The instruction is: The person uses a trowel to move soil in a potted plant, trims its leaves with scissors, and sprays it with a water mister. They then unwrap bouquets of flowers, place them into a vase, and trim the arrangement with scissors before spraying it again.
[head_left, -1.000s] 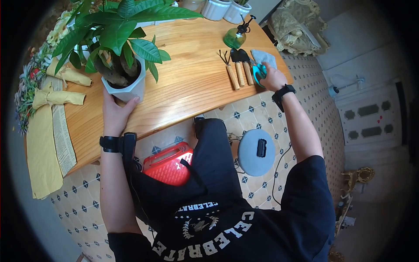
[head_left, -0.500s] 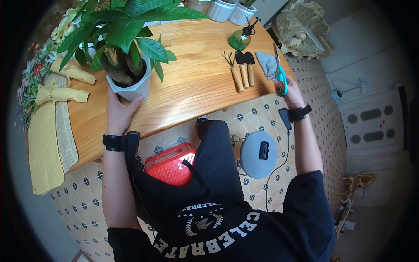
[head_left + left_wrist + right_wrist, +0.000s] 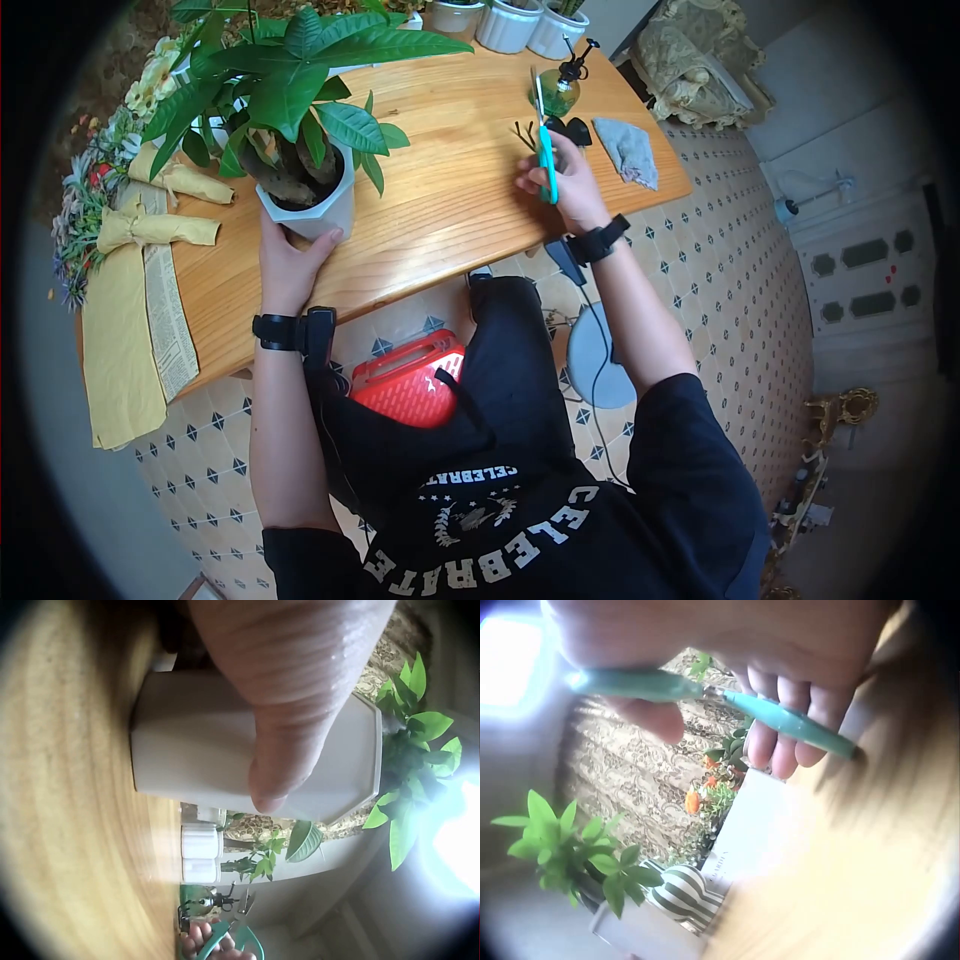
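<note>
At the left of the tabletop (image 3: 440,200), a white pot (image 3: 337,212) is being grasped by the left hand (image 3: 287,265), its thumb being pressed against the near wall. The pot is being supported upright on the wood, and a leafy plant (image 3: 278,100) is being held in it. Over the right part, scissors (image 3: 547,165) with teal handles are being gripped by the right hand (image 3: 578,190), the blades being pointed away from the body, toward a spray bottle (image 3: 564,97). Black-headed tools (image 3: 574,131) are being partly covered by that hand in the head view; whether they are being touched cannot be told. Just right of them, a grey cloth (image 3: 627,152) is being seen lying crumpled. Along the left edge, flowers (image 3: 100,165) are being bordered by yellow paper (image 3: 122,340). Beyond, white planters (image 3: 507,28) are being lined up. Lower down, a red case (image 3: 415,385) is being partly hidden by dark trousers (image 3: 515,360)
</note>
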The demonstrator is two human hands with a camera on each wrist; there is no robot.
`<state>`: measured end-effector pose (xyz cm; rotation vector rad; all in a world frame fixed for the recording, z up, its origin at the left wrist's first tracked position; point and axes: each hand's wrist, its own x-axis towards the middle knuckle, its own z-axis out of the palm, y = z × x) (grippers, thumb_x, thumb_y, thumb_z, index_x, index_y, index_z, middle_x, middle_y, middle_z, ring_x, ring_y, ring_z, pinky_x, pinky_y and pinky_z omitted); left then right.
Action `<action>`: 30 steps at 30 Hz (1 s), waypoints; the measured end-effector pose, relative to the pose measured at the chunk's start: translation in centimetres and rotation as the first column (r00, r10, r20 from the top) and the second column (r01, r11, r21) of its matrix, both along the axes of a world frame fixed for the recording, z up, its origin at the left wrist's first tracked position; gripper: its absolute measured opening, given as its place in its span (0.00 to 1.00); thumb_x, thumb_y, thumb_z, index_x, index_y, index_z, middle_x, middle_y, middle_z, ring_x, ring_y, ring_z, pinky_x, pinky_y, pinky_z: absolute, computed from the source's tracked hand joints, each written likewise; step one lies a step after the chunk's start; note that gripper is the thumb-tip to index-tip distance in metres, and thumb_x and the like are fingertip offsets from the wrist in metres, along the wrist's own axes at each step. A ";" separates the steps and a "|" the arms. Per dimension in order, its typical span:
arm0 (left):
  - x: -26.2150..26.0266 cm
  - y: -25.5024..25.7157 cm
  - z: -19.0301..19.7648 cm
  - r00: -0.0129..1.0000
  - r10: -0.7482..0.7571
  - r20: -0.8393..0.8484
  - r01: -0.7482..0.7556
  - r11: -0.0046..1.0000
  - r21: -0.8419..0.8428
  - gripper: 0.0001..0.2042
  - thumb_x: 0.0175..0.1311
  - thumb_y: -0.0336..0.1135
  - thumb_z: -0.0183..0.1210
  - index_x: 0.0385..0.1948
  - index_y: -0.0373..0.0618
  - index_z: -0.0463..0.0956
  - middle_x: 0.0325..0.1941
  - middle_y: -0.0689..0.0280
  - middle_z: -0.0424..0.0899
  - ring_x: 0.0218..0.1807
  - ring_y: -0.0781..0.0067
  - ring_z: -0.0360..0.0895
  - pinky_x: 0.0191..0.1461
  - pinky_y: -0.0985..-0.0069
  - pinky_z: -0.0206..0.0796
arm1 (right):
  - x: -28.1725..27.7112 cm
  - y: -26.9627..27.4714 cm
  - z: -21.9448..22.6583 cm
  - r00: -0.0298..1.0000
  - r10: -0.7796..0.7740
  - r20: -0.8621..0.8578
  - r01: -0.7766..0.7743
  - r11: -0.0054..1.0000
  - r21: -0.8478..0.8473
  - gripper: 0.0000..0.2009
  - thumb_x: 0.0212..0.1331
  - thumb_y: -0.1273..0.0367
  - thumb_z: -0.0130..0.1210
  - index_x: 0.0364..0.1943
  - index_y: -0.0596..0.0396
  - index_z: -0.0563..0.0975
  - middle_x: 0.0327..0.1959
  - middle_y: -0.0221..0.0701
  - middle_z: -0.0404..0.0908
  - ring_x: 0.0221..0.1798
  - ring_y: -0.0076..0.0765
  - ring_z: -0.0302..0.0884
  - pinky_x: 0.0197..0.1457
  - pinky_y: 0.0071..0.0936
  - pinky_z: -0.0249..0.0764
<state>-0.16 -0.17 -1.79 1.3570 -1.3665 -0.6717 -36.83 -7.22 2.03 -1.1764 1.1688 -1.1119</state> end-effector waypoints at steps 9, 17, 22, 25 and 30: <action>0.0 -0.1 -0.3 1.000 -0.011 -0.020 0.011 1.000 -0.009 0.38 0.45 0.36 0.72 0.58 0.37 0.59 0.56 0.53 0.73 0.59 0.60 0.70 0.63 0.67 0.60 | -1.4 0.9 0.6 0.325 -0.450 -0.832 -0.128 0.851 -0.510 0.28 0.48 0.73 0.57 0.58 0.55 0.66 0.42 0.48 0.78 0.44 0.55 0.77 0.45 0.45 0.73; -0.1 0.0 0.1 1.000 -0.015 -0.006 0.015 1.000 -0.023 0.39 0.45 0.35 0.72 0.59 0.36 0.57 0.56 0.52 0.74 0.58 0.58 0.72 0.62 0.67 0.62 | -1.4 -0.6 -0.6 0.207 -0.482 -0.851 -0.170 0.839 -0.517 0.25 0.50 0.75 0.56 0.56 0.55 0.66 0.41 0.47 0.78 0.43 0.55 0.76 0.44 0.46 0.73; -0.2 0.0 0.1 1.000 -0.012 -0.001 0.011 0.998 -0.054 0.40 0.45 0.34 0.72 0.60 0.36 0.57 0.56 0.53 0.73 0.58 0.60 0.71 0.62 0.68 0.62 | -3.1 -1.4 -0.7 0.183 -0.513 -0.839 -0.124 0.834 -0.537 0.22 0.52 0.73 0.55 0.55 0.56 0.68 0.43 0.49 0.78 0.45 0.57 0.77 0.45 0.46 0.73; 0.0 -0.3 -0.8 0.996 -0.032 -0.080 0.025 0.996 -0.085 0.40 0.45 0.33 0.72 0.60 0.36 0.57 0.55 0.53 0.73 0.58 0.61 0.71 0.62 0.68 0.62 | -3.0 -1.2 0.2 0.259 -0.480 -0.838 -0.053 0.859 -0.508 0.23 0.53 0.73 0.55 0.56 0.58 0.67 0.45 0.50 0.78 0.47 0.59 0.76 0.47 0.45 0.73; 0.4 -0.2 -0.8 0.996 0.029 -0.090 -0.039 0.993 -0.114 0.36 0.48 0.32 0.68 0.58 0.35 0.56 0.54 0.51 0.73 0.55 0.59 0.73 0.59 0.67 0.64 | -2.4 -0.6 -0.5 0.563 -0.476 -0.675 0.057 0.838 -0.543 0.26 0.54 0.74 0.53 0.60 0.60 0.65 0.51 0.49 0.77 0.56 0.48 0.75 0.56 0.36 0.71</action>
